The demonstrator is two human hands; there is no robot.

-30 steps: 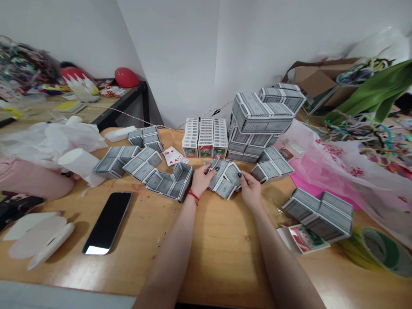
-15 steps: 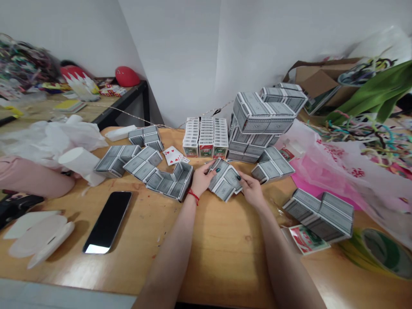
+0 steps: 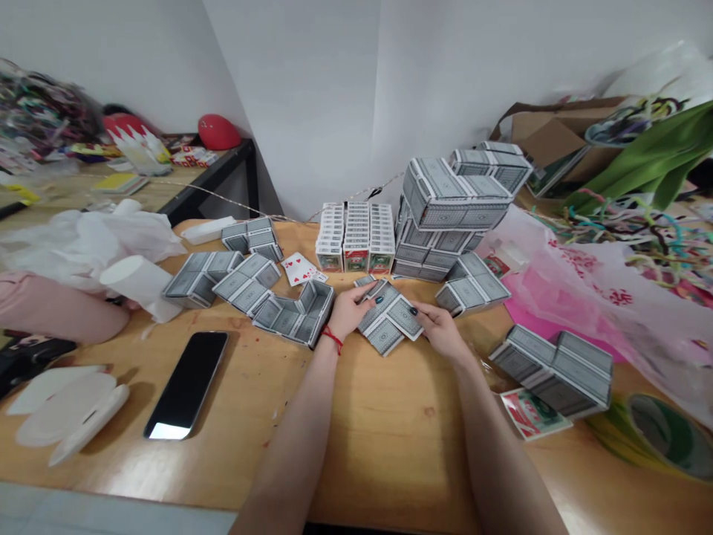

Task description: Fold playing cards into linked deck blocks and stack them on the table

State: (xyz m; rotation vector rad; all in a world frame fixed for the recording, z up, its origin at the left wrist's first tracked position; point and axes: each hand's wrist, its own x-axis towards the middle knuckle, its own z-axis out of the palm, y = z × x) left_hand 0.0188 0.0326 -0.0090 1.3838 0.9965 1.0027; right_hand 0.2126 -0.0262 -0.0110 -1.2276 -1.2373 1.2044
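Between my two hands are several grey-backed playing cards (image 3: 383, 327), overlapping at angles with their patterned backs up. My left hand (image 3: 348, 308) grips their left side, thumb on top. At the right side, my right hand (image 3: 440, 327) pinches a card, its thumb or finger with a dark nail on the back. What lies beneath the cards is hidden. Just left of my left hand sits an open block of folded cards (image 3: 295, 316). Behind it some loose face-up cards (image 3: 301, 269) show red hearts.
Three rows of card boxes (image 3: 356, 234) stand at the back, beside a tall stack of card blocks (image 3: 457, 197). More folded blocks (image 3: 557, 368) lie right, near a tape roll (image 3: 662, 431). A phone (image 3: 186, 386) and pink pouch (image 3: 61, 305) lie left.
The cards in my hands have turned and spread slightly, so the right card now sticks out more clearly. My hands have barely shifted. The surroundings look the same.
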